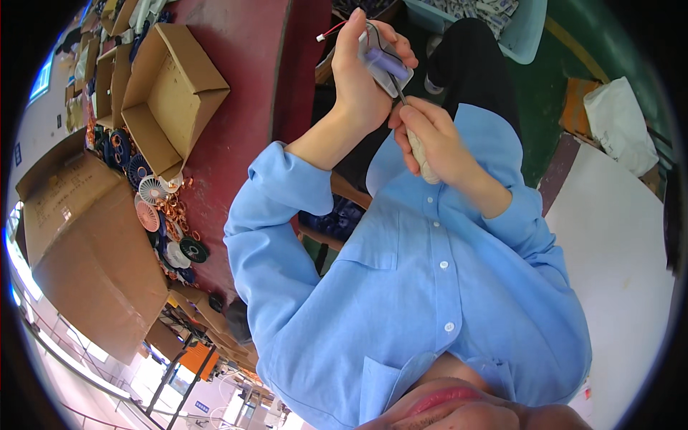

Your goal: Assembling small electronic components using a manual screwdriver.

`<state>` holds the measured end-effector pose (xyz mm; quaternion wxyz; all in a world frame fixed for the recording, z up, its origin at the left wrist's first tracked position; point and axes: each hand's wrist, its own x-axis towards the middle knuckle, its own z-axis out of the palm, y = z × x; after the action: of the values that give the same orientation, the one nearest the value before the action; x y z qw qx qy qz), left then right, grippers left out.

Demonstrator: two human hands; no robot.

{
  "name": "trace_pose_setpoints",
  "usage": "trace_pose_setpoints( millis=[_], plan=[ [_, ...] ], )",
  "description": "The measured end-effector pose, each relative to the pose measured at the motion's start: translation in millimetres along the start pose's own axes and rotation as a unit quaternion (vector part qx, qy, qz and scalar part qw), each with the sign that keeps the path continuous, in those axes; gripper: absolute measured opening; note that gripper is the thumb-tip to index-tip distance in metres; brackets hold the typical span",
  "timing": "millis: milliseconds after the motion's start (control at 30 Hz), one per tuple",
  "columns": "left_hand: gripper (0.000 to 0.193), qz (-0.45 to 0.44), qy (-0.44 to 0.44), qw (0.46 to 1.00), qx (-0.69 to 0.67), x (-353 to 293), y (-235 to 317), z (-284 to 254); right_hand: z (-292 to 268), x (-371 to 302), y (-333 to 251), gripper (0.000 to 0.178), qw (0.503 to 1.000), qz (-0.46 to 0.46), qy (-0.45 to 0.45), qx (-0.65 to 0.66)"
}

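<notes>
The left hand (360, 77) cradles a translucent case (380, 76) holding a purple cylinder (389, 63). Beside it, the right hand (436, 136) grips a tool (422, 156).

A head-worn fisheye looks down on nearby hands (438, 137).

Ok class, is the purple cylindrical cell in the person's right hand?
No, the left hand holds the case with the purple cell; the right hand grips a pale-handled tool.

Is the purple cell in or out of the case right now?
In: the purple cell lies inside the pale case, whose edges show around it. Whether it's fully seated, I can't tell.
</notes>
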<state>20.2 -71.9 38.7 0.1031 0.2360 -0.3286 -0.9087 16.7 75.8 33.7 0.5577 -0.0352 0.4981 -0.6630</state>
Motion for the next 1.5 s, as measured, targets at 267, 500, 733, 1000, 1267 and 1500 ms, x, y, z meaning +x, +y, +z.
trace_pose_setpoints(
  millis=[267, 500, 733, 1000, 1267, 1500],
  plan=[
    [0.043, -0.066, -0.068, 0.995, -0.01, 4.8, 1.8, -14.6, -10.6, -4.7, -10.0, 0.031, 0.996, 0.032, -0.083, 0.008],
    [0.043, -0.133, -0.064, 0.988, 0.036, 5.2, 4.5, -8.6, -20.1, -12.8, -17.7, 0.032, 0.993, 0.025, -0.089, -0.077],
    [0.045, -0.073, -0.045, 0.996, 0.002, -0.7, -6.5, -5.4, -6.6, -7.9, -0.4, 0.028, 0.997, 0.007, -0.026, -0.067],
    [0.046, -0.102, -0.079, 0.991, 0.025, -1.1, -1.1, -8.1, -21.1, -4.4, -32.9, 0.032, 0.987, 0.07, -0.113, -0.088],
    [0.051, -0.165, -0.107, 0.978, 0.068, 2.1, 8.0, -5.5, -22.2, -12.1, -31.3, 0.036, 0.987, 0.066, -0.141, -0.027],
    [0.072, -0.085, -0.107, 0.987, 0.091, -0.3, -7.8, -6.7, -26.9, -16.9, -10.3, 0.039, 0.978, 0.049, -0.155, 0.13]
  ],
)
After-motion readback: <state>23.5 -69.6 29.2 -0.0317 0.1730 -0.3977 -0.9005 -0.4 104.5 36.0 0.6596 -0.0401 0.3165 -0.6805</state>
